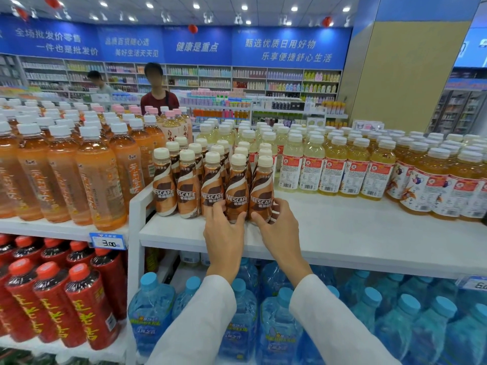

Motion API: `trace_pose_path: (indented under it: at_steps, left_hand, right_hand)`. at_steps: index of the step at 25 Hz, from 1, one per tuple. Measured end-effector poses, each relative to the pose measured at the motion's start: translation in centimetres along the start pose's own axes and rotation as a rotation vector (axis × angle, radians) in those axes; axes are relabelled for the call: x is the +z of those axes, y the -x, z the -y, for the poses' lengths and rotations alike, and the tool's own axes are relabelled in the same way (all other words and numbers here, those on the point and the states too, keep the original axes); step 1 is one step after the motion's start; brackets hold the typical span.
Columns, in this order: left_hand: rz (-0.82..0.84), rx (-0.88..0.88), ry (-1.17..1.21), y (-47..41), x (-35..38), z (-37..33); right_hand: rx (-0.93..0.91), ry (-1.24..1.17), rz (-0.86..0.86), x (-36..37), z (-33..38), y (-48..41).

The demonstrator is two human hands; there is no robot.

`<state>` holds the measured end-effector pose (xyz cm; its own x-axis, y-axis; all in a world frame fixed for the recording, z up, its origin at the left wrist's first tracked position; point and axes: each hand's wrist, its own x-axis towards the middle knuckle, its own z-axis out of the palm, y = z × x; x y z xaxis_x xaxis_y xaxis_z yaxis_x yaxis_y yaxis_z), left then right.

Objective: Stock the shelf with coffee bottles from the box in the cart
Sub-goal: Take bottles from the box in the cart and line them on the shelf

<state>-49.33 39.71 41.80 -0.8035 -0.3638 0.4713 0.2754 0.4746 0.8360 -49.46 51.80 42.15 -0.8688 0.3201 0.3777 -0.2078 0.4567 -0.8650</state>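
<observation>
Several brown Nescafe coffee bottles (187, 185) with cream caps stand in rows on the white top shelf (342, 233). My left hand (224, 230) wraps around the base of the fourth front-row bottle (236, 191). My right hand (276, 227) wraps around the base of the rightmost front-row bottle (262, 188). Both bottles stand upright on the shelf, side by side and touching. The box and the cart are out of view.
Tall orange tea bottles (97, 177) stand left of the coffee, behind a white divider (137, 204). Pale yellow drink bottles (334, 167) fill the shelf's right. Red bottles (52, 299) and blue water jugs (276, 320) sit below. A person (158, 93) stands beyond the shelf.
</observation>
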Motion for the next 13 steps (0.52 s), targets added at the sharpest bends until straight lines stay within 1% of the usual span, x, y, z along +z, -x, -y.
trace_pose_path:
  at_steps: [3, 7, 11, 13]
  left_hand:
    - [0.035, -0.001, 0.052, 0.5, -0.9, 0.0]
    - [0.075, 0.021, 0.072, 1.8, -2.9, 0.6]
    - [0.043, -0.020, 0.073, 4.9, -6.2, 2.6]
    - [-0.006, -0.065, 0.068, 7.4, -8.6, 4.4]
  right_hand:
    - [0.011, -0.011, 0.034, -0.9, 0.3, 0.7]
    - [-0.047, 0.065, 0.072, -2.3, 0.2, 3.7]
    - [-0.110, 0.026, 0.122, -3.1, -0.4, 8.3]
    - [-0.099, -0.040, 0.194, -2.4, -0.4, 10.8]
